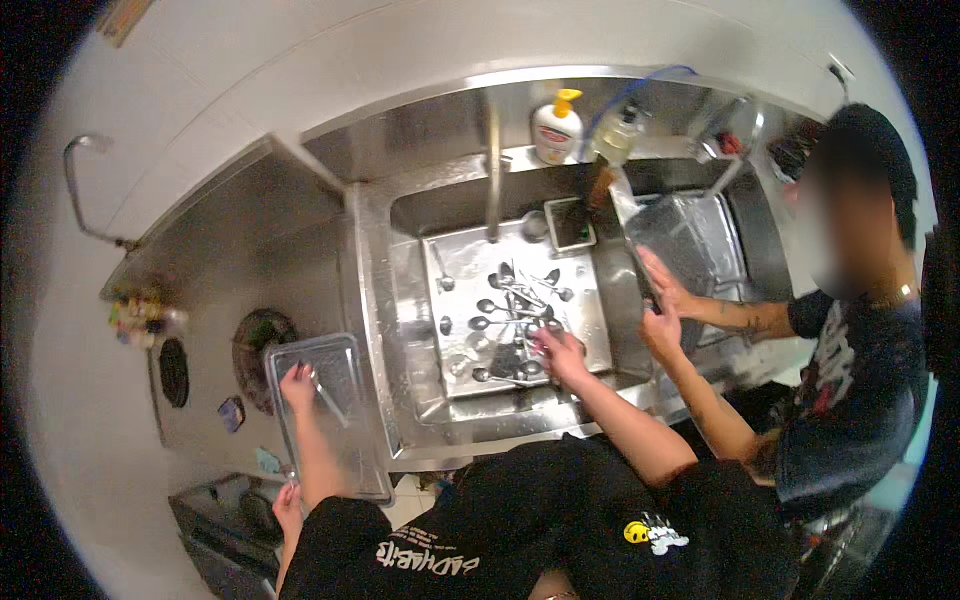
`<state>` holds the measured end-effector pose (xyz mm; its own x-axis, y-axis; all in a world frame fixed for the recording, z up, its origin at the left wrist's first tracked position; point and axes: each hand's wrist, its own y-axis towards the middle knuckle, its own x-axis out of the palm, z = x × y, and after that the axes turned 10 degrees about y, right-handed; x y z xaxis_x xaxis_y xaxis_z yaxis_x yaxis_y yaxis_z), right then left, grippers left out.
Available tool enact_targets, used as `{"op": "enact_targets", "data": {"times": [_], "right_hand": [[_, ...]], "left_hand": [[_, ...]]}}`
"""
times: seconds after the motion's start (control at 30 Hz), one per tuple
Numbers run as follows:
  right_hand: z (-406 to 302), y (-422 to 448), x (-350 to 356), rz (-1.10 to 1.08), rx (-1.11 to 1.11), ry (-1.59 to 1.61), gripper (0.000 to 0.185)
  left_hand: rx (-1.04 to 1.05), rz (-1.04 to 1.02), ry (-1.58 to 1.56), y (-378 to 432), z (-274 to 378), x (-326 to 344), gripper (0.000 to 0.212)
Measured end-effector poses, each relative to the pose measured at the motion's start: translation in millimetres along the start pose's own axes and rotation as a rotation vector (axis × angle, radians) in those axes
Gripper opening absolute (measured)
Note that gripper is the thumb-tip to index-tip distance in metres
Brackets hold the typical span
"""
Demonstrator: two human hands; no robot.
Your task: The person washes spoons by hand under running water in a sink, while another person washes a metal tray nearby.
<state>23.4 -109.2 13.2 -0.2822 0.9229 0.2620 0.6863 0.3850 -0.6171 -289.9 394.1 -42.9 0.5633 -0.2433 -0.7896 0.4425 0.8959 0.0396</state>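
My left hand (298,386) is over a clear plastic tray (360,442) on the counter left of the sink, its fingers bent close together. A slim metal utensil (330,397) lies beside the fingers; whether I grip it is unclear. My right hand (559,356) reaches into the steel sink, fingers among metal spoons; blur hides whether they close on one. The spoons (491,322) lie in a loose heap, with several apart, in a shallow metal tray (431,337) on the sink's floor.
At right, a co-worker (847,375) holds a dark flat item (646,281) over a second basin. Another person's hand (287,504) is at lower left. A faucet (493,172) crosses the sink's back; a white pump bottle (556,131) and a clear bottle (616,139) stand behind.
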Motion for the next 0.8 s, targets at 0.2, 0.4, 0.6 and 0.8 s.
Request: {"op": "enact_targets", "data": {"times": [0.2,0.4,0.6,0.8], "right_hand": [[-9.6,10.1,11.3,-0.355,0.216,0.518,0.027],[-35.2,-0.2,27.0,-0.303,0.172,0.692,0.024],[-20.0,22.5,35.9,-0.243,-0.277,-0.121,0.018],[-59.9,-0.3,28.0,-0.274,-0.59,-1.232,0.021]], "left_hand": [[-0.175,-0.026,0.201,-17.3,-39.8,19.9,0.03],[0.287,0.375,0.422,-40.8,105.0,55.9,0.033],[0.935,-0.168,0.007,-138.3,346.8,83.3,0.032],[1.391,-0.287,0.398,-142.1,429.0,104.3,0.029]]}}
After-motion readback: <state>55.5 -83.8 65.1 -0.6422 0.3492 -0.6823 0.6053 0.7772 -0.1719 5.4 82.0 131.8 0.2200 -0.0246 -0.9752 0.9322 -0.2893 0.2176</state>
